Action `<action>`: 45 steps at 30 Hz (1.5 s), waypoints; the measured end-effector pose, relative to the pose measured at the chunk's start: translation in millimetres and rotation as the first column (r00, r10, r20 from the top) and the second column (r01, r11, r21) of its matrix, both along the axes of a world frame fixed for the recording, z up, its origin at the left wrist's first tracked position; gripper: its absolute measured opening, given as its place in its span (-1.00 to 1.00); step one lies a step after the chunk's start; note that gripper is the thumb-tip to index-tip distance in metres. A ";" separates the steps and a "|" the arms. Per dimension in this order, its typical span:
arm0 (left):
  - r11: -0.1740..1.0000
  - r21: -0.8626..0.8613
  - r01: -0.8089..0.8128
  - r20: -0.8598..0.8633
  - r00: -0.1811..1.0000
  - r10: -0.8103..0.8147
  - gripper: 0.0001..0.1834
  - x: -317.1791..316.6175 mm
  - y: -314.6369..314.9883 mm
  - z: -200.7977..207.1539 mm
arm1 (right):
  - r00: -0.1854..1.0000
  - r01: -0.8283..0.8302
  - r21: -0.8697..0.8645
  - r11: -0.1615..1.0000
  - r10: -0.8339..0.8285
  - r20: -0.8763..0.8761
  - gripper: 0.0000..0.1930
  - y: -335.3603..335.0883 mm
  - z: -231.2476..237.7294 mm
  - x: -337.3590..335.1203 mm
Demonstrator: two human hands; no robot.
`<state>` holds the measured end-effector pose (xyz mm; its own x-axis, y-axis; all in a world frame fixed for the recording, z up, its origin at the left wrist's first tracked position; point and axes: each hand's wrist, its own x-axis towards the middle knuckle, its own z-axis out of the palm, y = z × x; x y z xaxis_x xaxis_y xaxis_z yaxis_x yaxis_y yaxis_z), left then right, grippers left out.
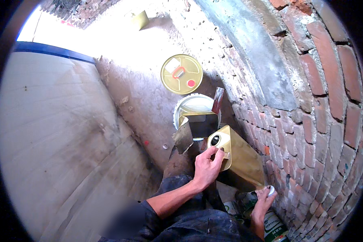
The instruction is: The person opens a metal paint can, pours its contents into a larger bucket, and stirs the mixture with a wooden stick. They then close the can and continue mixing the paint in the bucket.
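My left hand is closed on the carrying handle at the top of a gold rectangular metal can. The can lies tilted, its round dark mouth uncapped and facing a white bucket. By the can's bottom corner my right hand is closed, with a small white round cap at its fingers; whether it also grips the can I cannot tell. A cut-open can with a dark inside and a bent metal flap sits at the bucket's near side. A dark reddish stick leans at its rim.
Beyond the bucket stands a round gold drum with a red handle and red cap. A rough brick wall rises close on my right, a large pale panel on my left. Green-and-white cans stand below my right hand.
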<state>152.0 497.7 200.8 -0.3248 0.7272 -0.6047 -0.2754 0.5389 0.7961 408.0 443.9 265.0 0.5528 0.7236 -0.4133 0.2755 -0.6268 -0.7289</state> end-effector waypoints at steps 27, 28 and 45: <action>0.999 0.018 -0.038 0.053 0.998 0.037 -0.74 -13.8 2.7 -4.1 | 1.000 -0.008 0.010 1.000 0.008 0.028 -0.79 9.9 8.9 -17.1; 0.999 0.016 -0.038 0.054 0.998 0.037 -0.74 -13.8 2.9 -3.7 | 1.000 -0.004 0.005 1.000 0.004 0.027 -0.79 10.7 9.3 -17.7; 0.998 0.004 -0.056 0.096 0.994 0.056 -0.73 -13.1 7.1 -0.4 | 0.998 -0.050 -0.028 0.998 0.051 0.046 -0.69 11.2 20.6 -10.0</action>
<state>138.8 504.8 200.4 -0.3058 0.7133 -0.6306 -0.3805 0.5156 0.7677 398.0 455.1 285.6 0.5348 0.7403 -0.4074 0.3406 -0.6301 -0.6978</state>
